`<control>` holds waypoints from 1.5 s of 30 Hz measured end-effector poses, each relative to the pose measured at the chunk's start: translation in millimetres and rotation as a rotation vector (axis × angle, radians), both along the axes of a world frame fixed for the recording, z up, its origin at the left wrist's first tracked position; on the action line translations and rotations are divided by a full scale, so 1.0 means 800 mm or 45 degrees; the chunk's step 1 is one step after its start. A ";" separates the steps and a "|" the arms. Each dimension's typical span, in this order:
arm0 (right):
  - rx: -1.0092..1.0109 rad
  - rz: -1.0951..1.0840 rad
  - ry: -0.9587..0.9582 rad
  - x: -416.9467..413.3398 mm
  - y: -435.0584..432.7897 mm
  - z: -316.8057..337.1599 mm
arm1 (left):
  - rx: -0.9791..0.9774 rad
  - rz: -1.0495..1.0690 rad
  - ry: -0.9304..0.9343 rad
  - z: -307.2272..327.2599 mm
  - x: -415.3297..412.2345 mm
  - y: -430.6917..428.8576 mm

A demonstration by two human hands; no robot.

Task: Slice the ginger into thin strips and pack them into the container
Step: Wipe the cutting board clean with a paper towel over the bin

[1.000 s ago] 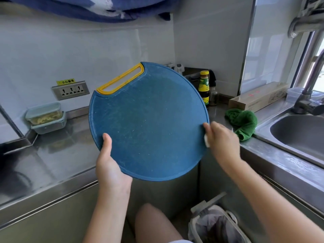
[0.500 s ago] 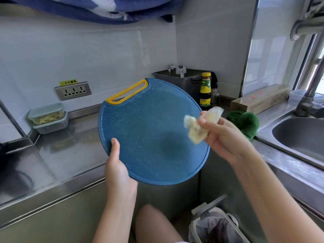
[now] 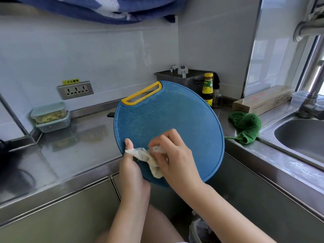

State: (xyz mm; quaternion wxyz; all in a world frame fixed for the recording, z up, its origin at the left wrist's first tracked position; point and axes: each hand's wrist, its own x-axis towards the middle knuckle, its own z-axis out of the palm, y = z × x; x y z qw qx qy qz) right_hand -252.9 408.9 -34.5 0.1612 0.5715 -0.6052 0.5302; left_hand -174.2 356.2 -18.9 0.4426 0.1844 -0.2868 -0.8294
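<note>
Head view, the job: I think the cutting is done and this is clean-up. The round blue cutting board is being wiped with a crumpled paper wipe.
Ginger: Yellow strips that look like the ginger sit in the top lidded container. It is at the back left of the steel counter, well apart from the board, and it stands on a second container.
Board: It is held up off the counter and tipped, with the yellow handle at the top. Little pale bits are stuck on its face.
Left hand: The left hand grips the board's lower left edge, with the thumb flat on the front. The fingers are behind the board, so I cannot see them.
Right hand: The right hand has curled fingers. They bunch the wipe and press it on the low part of the board, just beside the left thumb. A corner of the wipe touches that thumb.
How to do it well: Hold the edge tight so the board does not slip. Push the wipe from the top down in long strokes. Then the bits drop toward what looks like a bin below, not onto the counter. Turn the wipe to a clean side when it gets dirty.
Watch out: One hand is holding a big board, so a hard push may make it wobble.
Nearby: A green cloth lies on the right, beside the sink.
</note>
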 end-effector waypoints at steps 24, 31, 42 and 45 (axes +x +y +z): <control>-0.151 -0.481 0.231 0.004 -0.008 -0.027 | -0.052 0.355 -0.041 0.002 -0.007 0.005; -0.300 -0.383 0.660 -0.011 -0.002 -0.035 | 0.212 0.236 0.004 -0.005 -0.005 -0.009; -0.218 -0.698 0.644 -0.108 0.047 -0.027 | 0.214 0.295 -0.063 -0.014 0.000 -0.020; -0.102 -0.832 0.196 -0.153 0.058 -0.014 | 0.071 0.320 -0.163 -0.013 0.012 -0.025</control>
